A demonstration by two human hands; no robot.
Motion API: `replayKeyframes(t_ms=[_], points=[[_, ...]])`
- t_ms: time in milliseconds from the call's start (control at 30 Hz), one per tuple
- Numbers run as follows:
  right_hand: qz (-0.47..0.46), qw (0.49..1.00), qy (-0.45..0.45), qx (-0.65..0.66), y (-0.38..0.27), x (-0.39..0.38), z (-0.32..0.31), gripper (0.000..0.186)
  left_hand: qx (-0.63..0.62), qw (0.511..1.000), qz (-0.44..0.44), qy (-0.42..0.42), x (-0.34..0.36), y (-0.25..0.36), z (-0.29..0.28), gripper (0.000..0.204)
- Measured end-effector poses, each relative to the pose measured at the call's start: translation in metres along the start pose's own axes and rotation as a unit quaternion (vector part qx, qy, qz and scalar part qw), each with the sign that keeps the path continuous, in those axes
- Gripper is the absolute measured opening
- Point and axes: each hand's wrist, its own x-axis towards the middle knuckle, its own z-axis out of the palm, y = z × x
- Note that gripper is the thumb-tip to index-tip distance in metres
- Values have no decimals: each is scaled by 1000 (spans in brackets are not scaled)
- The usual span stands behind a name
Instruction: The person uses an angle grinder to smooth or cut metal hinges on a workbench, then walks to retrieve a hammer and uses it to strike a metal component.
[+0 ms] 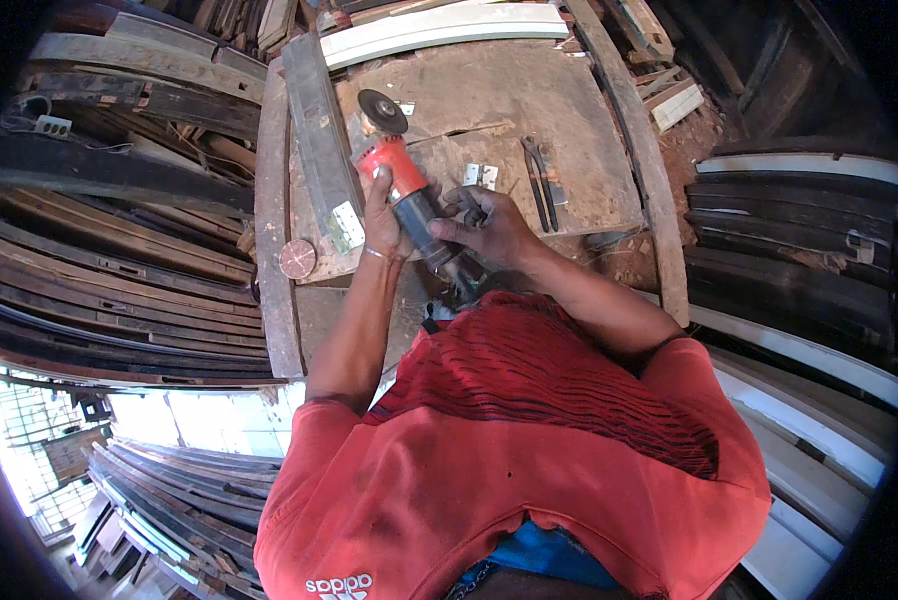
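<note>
My left hand [383, 222] is wrapped round the red front part of an angle grinder [393, 168], its thumb along the side. The dark cutting disc [382, 111] points away from me, and the black body slants back toward my chest. At that black body is my right hand [486, 226], its fingers curled and its thumb against the casing. Whether something small sits between those fingers is hidden. Just beyond the right hand lie pale metal hinges [481, 176] on the worn wooden table [559, 100]. To their right are long-handled pincers [540, 185] beside a flat blade-like piece [555, 190].
A thick grey board [321, 130] runs along the table's left side, with another pale plate [348, 225] at its near end. A round reddish disc [297, 259] rests on the left edge. White-painted timber [444, 32] spans the far edge. Stacked planks [119, 260] flank both sides.
</note>
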Motion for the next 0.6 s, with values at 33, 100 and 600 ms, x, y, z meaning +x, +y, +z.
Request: replayKeyframes(t_ms=[33,100,600], points=[[31,999,3,-22,0,-3,-5,71,-62,995,-78,-29,0,-5,7,74],[39,999,20,-15,13,-5,-21,70,-74,993,-85,-35,-4,-20,35,71],[191,925,220,-245,134,-62,-191,67,418,894,-112,-114,-67,-87,-2,56]])
